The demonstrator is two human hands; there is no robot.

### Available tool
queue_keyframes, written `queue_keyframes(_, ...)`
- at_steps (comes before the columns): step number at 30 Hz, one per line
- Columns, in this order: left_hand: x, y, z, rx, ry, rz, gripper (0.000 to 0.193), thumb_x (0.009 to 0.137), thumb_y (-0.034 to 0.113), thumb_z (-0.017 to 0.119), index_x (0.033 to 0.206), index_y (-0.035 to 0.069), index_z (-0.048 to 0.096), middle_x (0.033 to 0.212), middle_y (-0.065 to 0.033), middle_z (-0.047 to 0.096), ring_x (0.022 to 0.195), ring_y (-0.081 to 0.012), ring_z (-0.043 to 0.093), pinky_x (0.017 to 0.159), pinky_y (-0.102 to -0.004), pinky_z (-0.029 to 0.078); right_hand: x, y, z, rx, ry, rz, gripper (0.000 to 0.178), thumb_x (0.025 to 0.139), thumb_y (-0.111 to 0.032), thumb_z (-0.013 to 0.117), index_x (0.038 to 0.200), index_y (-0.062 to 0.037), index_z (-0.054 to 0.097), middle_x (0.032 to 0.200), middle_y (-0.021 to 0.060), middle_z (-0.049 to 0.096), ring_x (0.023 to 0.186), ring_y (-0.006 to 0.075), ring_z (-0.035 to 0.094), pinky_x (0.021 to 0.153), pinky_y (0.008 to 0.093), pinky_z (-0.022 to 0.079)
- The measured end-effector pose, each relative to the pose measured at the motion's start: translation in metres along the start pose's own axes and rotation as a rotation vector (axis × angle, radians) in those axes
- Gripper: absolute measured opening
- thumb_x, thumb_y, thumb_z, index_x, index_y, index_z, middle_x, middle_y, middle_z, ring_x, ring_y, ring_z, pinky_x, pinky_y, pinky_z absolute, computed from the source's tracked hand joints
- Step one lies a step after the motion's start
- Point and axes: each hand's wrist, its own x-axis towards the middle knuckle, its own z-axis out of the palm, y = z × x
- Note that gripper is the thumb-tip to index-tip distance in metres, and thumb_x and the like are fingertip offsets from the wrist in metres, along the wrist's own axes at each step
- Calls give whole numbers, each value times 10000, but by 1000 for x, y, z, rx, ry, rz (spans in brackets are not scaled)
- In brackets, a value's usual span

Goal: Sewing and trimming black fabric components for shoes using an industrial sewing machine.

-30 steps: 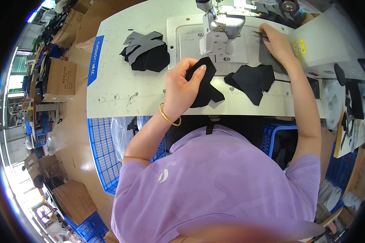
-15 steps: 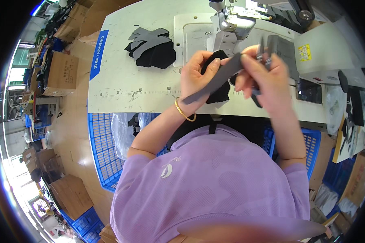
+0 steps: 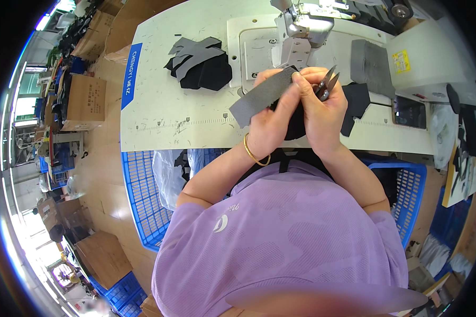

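My left hand (image 3: 269, 119) and my right hand (image 3: 322, 119) meet in front of the sewing machine, both closed. Between them they grip a grey fabric strip (image 3: 259, 98), whose free end sticks out to the left, and a black fabric piece (image 3: 295, 124) beneath it. My right thumb presses on the strip's upper end. Small dark scissors (image 3: 328, 86) are also tucked in my right hand, blades pointing up and away. My left fingertips are partly hidden behind the fabric. Just right of my right hand, another black fabric piece (image 3: 356, 105) lies on the table.
The sewing machine head (image 3: 304, 37) rises beyond my hands. A pile of black and grey cut pieces (image 3: 203, 66) sits at the left, a stack of grey strips (image 3: 372, 66) at the right. Blue baskets (image 3: 143, 195) stand below the table's front edge. Thread bits litter the white tabletop (image 3: 164, 108).
My right hand has moved left, with the scissors, against my left hand. The grey strip has turned so its broad face shows. The black piece at the right now shows more fully.
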Motion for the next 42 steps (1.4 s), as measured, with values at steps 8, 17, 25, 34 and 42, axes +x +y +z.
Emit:
queue_keyframes(8, 8, 19, 2, -244, 141, -276, 138, 965, 141, 585, 1023, 16, 599, 890, -28, 632, 750, -67, 569, 654, -202, 476, -4, -20, -7, 4, -56, 166, 74, 879, -46, 675, 887, -4, 615, 914, 30, 632, 688, 25, 521, 602, 179, 440)
queue_keyframes(17, 8, 24, 2, -304, 147, -407, 112, 951, 132, 606, 962, 21, 615, 836, -14, 634, 712, -53, 567, 609, -194, 462, 0, -23, -12, 24, -79, 144, 73, 872, -31, 672, 857, -2, 608, 910, 49, 645, 651, 45, 550, 567, 189, 460)
queue_keyframes(25, 12, 26, -1, -331, 213, -442, 189, 905, 131, 673, 903, -58, 675, 820, -86, 680, 642, -130, 633, 555, -244, 505, 4, -32, -25, 9, -175, 268, 118, 941, -110, 605, 970, -5, 652, 738, 16, 644, 544, 22, 487, 501, 180, 392)
queue_keyframes(34, 21, 36, 0, -334, 124, -494, 155, 935, 140, 627, 938, -12, 651, 833, -55, 676, 672, -91, 623, 567, -220, 495, 9, -31, -21, -292, -202, 74, 112, 907, -104, 642, 897, 7, 649, 686, 21, 641, 586, 23, 553, 532, 182, 426)
queue_keyframes(42, 57, 45, -5, -244, 137, -455, 140, 856, 104, 717, 857, -29, 672, 787, -58, 665, 638, -99, 597, 534, -229, 480, 27, -38, -5, -180, -99, 66, 100, 895, -100, 635, 857, -7, 642, 663, 17, 641, 575, 27, 546, 533, 195, 433)
